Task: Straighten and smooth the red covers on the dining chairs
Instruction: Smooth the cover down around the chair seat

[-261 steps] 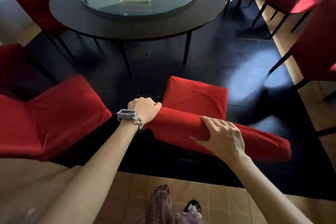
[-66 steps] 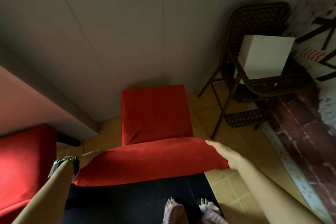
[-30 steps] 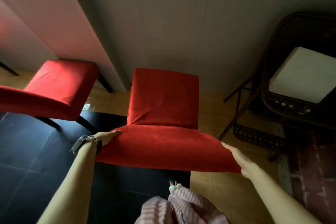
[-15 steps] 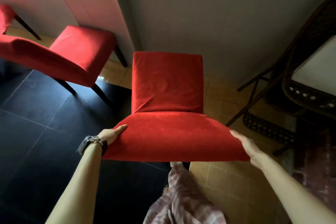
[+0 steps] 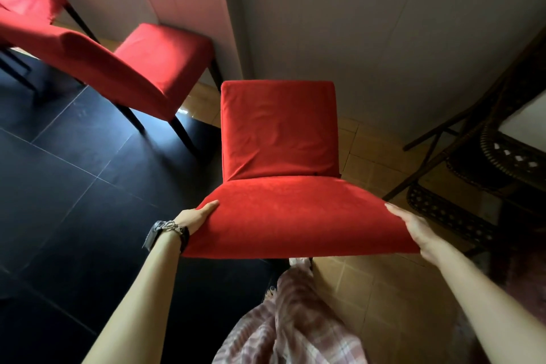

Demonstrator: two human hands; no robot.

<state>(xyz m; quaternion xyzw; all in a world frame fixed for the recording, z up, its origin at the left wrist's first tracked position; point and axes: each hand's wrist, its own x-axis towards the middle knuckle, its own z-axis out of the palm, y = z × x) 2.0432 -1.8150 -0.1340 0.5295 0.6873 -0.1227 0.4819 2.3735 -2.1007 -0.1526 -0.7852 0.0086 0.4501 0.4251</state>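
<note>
**Red cover held at both ends of the chair back**

Red fabric is stretching over the near dining chair [image 5: 279, 156], which is standing close to the grey wall [image 5: 384, 23]. The left hand [image 5: 196, 216], with a watch [image 5: 165, 230] at its wrist, is cupping the left end of the chair back; the right hand [image 5: 413, 226] is pressing flat against the right end. A second red chair [image 5: 141, 68] is sitting just beside, to the left.
</note>
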